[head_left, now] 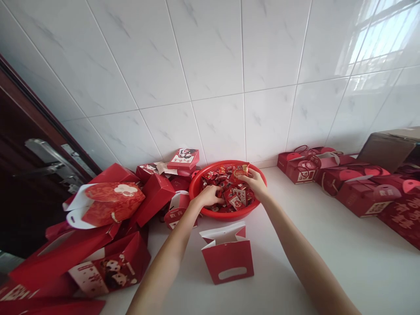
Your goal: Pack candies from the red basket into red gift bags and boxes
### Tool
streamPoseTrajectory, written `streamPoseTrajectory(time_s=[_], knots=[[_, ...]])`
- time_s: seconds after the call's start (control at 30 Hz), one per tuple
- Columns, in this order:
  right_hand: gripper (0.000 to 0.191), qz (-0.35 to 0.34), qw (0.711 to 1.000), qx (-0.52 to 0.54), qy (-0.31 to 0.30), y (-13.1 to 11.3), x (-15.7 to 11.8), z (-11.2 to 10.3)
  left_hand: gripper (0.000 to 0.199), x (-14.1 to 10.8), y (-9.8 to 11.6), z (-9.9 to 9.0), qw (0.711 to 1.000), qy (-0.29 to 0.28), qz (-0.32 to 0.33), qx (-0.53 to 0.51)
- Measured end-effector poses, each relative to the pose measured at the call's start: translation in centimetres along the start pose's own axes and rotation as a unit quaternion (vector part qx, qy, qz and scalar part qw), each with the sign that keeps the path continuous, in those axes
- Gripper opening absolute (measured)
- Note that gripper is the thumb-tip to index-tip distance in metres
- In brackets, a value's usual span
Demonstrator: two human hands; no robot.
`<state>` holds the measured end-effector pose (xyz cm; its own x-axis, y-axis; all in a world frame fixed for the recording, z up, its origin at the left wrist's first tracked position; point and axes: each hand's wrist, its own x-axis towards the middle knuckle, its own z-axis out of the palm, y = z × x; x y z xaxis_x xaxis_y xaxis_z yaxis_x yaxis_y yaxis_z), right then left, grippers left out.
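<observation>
A red plastic basket [229, 215] by the wall holds many small wrapped sweets [236, 197], mostly red with some white and gold. Over its right side, my right hand [255, 181] pinches a red-and-gold sweet packet [239, 172] between thumb and fingers. My left hand [211, 195] is down among the sweets at the left, its fingers curled together; what they grip is hidden. Just in front of the basket, between my forearms, a red paper gift bag [228, 261] stands upright with its white-lined top open and an oval cutout low on its front.
Red gift boxes are heaped on the left, among them a flower-printed box [113, 203] and a box with cartoon figures [114, 271]. Handled red boxes [364, 194] line the right side, near a brown carton [387, 148]. Behind is a tiled wall [216, 127]; a dark door [19, 166] is at left.
</observation>
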<state>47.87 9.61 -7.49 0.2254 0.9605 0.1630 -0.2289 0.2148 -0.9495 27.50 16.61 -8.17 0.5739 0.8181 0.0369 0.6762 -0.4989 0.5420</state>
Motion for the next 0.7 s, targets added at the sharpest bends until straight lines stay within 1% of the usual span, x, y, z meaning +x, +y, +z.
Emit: streamPoseTrajectory(time_s=[0.13, 0.2, 0.27, 0.33, 0.43, 0.5, 0.6, 0.7], knots=[[0.032, 0.001, 1.0, -0.001, 0.0, -0.1, -0.2, 0.0, 0.043, 0.1, -0.1, 0.2, 0.999, 0.006, 0.002, -0.035], [0.032, 0.0, 1.0, -0.002, 0.003, -0.1, -0.2, 0.0, 0.045, 0.1, 0.0, 0.2, 0.998, 0.025, 0.004, -0.055], [0.032, -0.001, 1.0, 0.001, 0.004, 0.0, -0.2, 0.1, 0.04, 0.1, 0.0, 0.0, 0.995, 0.064, 0.007, -0.078], [0.033, -0.002, 1.0, 0.006, 0.006, 0.0, -0.2, 0.1, 0.034, 0.0, 0.0, -0.3, 0.988, 0.115, 0.011, -0.101], [0.031, -0.001, 1.0, 0.002, 0.006, -0.1, -0.1, 0.1, 0.033, -0.5, 0.2, -0.8, 0.974, 0.181, 0.016, -0.133], [0.031, 0.005, 1.0, -0.002, 0.003, -0.2, -0.2, 0.2, 0.033, -1.0, 0.5, -0.9, 0.959, 0.226, 0.026, -0.17], [0.029, 0.014, 1.0, -0.02, -0.001, -0.4, -0.6, 0.7, 0.031, -1.9, 1.3, -0.6, 0.926, 0.285, 0.043, -0.243], [0.027, -0.002, 0.998, -0.054, -0.03, -0.3, -1.0, 1.6, 0.029, -2.6, 2.3, 0.0, 0.91, 0.321, 0.042, -0.259]])
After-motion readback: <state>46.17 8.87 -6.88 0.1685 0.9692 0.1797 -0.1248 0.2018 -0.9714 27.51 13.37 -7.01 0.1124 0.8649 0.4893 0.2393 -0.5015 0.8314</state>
